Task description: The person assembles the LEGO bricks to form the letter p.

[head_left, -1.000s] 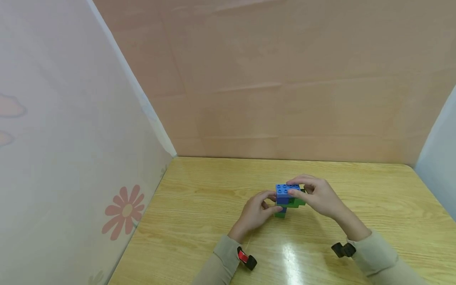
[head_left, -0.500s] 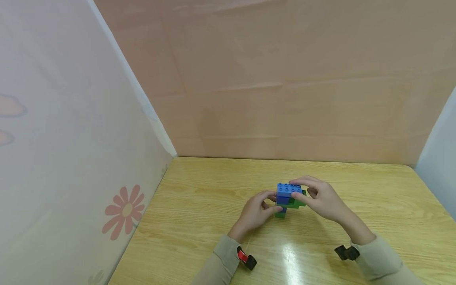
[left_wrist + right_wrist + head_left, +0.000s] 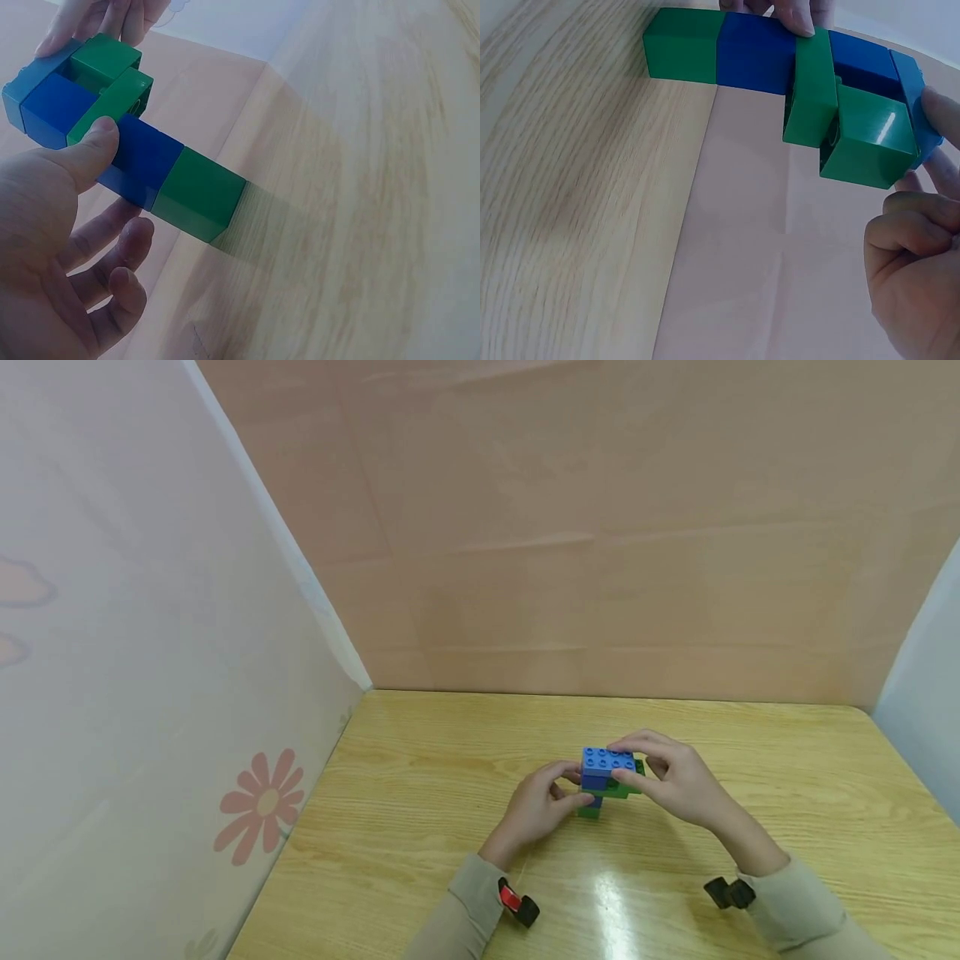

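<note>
A stack of toy building bricks stands on the wooden table. Its bottom is a green brick (image 3: 196, 193), with a blue brick (image 3: 755, 54) above. Over that lies a thin green brick (image 3: 814, 94) that juts out to the right. An upper blue brick (image 3: 56, 109) and an upper green brick (image 3: 874, 139) sit side by side on it. Across the top is a flat blue brick (image 3: 598, 762) with studs. My left hand (image 3: 534, 807) pinches the stack around the thin green brick, thumb on the near side. With thumb and fingers my right hand (image 3: 684, 782) grips the flat blue brick's right end.
The table (image 3: 435, 760) reaches back to a tan wall covering (image 3: 480, 610). On the left stands a pale panel (image 3: 150, 693) with a printed flower. Black straps (image 3: 729, 893) hang at the sleeve cuffs.
The right hand has shifted slightly right along the flat blue brick, which also moved a little to the right, then settled slightly lower. The left hand has stayed in place.
</note>
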`<action>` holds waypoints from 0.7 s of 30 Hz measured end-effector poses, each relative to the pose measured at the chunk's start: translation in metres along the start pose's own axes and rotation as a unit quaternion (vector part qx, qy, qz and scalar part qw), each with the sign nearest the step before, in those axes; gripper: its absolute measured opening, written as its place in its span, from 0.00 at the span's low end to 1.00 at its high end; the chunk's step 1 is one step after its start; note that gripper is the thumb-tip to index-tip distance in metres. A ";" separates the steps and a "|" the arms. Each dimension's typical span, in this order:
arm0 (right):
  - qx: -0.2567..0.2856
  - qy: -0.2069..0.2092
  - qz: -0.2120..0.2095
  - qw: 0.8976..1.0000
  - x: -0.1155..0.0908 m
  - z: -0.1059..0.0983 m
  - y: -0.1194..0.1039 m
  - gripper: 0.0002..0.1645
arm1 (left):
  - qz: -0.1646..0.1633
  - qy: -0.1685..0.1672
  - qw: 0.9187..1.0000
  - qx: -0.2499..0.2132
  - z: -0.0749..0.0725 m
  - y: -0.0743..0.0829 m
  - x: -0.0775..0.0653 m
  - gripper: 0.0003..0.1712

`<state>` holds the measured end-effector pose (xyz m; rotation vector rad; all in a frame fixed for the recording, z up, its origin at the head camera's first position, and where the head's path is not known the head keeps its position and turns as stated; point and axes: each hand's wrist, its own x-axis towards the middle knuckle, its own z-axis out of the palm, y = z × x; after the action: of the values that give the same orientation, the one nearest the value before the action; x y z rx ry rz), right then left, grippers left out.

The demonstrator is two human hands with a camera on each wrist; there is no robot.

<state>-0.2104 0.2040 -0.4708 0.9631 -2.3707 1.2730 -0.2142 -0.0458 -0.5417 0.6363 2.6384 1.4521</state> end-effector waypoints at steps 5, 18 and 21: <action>-0.021 0.000 -0.010 1.000 0.002 -0.001 0.000 0.24 | 0.002 0.002 1.000 -0.003 0.000 0.000 0.001 0.24; -0.033 0.000 -0.014 0.999 0.001 -0.001 0.001 0.23 | 0.007 0.002 1.000 -0.004 0.000 0.002 0.000 0.24; -0.038 -0.006 -0.019 0.999 0.001 -0.001 0.003 0.24 | 0.007 0.006 1.000 -0.005 0.002 0.000 -0.001 0.25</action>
<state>-0.2128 0.2053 -0.4720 0.9899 -2.3795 1.1590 -0.2131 -0.0445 -0.5430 0.6496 2.6391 1.4769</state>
